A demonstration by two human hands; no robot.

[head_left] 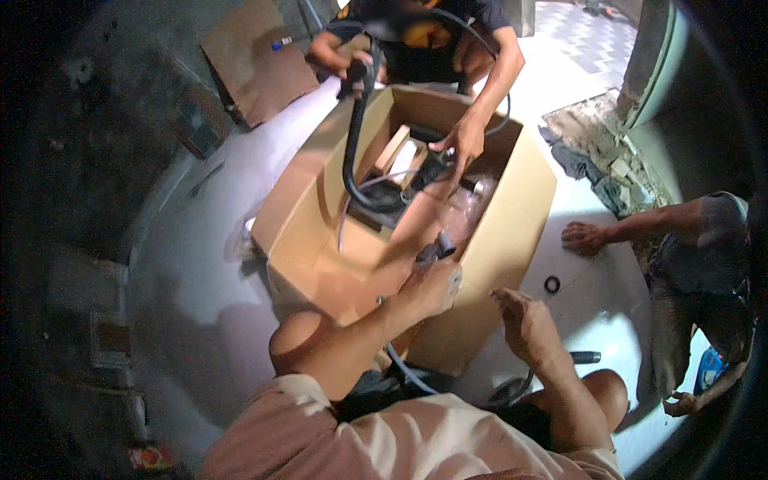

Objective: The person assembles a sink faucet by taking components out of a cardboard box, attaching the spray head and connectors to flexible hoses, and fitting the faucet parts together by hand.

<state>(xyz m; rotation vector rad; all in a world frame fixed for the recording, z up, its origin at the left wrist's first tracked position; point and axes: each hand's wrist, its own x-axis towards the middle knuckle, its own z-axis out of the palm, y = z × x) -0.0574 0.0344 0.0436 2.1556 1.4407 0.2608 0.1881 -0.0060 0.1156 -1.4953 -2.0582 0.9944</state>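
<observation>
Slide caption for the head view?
Left hand over an open cardboard box, right hand beside it, while a co-worker opposite holds a black hose.

A pale, smooth floor [240, 180] spreads across the frame, shadowed at lower left and brightly lit at lower right. On it stands a large open cardboard box [516, 220] at the centre, with a small black ring [552, 291] right of it, a black ribbed tube [586, 358] at lower right, and crumpled dark cloth [584, 168] at upper right.
</observation>
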